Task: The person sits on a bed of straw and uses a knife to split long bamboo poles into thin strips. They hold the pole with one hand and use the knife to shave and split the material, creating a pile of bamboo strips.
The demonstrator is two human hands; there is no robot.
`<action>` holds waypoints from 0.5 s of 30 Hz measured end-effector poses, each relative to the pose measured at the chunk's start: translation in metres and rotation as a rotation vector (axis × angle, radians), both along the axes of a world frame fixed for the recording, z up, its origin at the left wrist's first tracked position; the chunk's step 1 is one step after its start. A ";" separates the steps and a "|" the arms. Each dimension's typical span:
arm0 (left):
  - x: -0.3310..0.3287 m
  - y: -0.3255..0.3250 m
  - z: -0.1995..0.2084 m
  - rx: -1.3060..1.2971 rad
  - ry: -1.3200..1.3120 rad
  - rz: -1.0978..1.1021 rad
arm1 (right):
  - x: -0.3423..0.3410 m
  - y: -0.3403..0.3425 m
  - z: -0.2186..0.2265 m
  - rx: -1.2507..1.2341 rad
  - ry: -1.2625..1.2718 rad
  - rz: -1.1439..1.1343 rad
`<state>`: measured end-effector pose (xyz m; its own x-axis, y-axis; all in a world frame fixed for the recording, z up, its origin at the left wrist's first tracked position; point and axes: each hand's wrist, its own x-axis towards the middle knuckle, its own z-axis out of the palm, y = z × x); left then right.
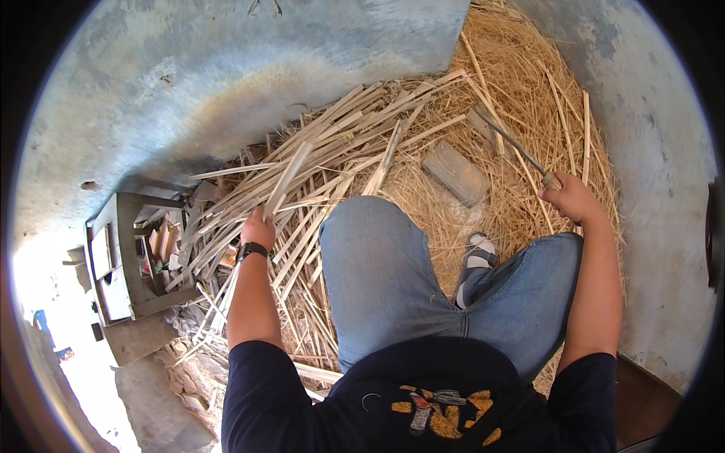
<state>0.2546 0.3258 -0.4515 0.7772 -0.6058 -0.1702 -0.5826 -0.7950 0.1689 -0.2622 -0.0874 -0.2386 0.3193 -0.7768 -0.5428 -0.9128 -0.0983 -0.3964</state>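
Note:
My left hand [258, 230], with a dark watch at the wrist, is closed around the lower end of a pale split bamboo strip [288, 180]. The strip slants up and away over a pile of similar strips [332, 136]. Off to the right, my right hand [572, 200] grips the handle of a long knife [519, 149]. Its dark, narrow blade points away and to the left, above the straw-like shavings. Between the hands a greyish block [457, 172] lies on the ground, apart from both.
Fine shavings [521, 60] heap up against the right wall [649, 151]. A second block [483, 124] lies partly under the blade. At left stands a wooden frame [140, 257] with odds and ends inside. My bent knees and a sandalled foot [477, 260] are close to the block.

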 end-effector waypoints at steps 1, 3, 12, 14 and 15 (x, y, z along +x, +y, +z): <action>0.007 0.003 0.003 -0.121 -0.113 -0.074 | 0.000 0.001 0.000 -0.014 -0.005 0.009; 0.017 -0.005 0.030 -0.233 -0.178 -0.141 | 0.002 0.003 0.004 -0.022 -0.015 0.028; 0.006 -0.079 0.209 -0.646 -0.423 -0.200 | -0.017 -0.003 -0.003 -0.050 -0.060 0.055; -0.011 -0.096 0.258 -0.745 -0.368 -0.132 | -0.018 -0.002 0.001 -0.037 -0.048 0.046; -0.017 -0.101 0.281 -0.782 -0.334 -0.085 | -0.017 -0.001 0.003 -0.005 -0.055 0.027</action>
<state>0.2373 0.2246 -0.1702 0.6585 -0.5122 0.5514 -0.7522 -0.4727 0.4591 -0.2791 -0.0887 -0.2361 0.3700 -0.7701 -0.5196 -0.8864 -0.1252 -0.4457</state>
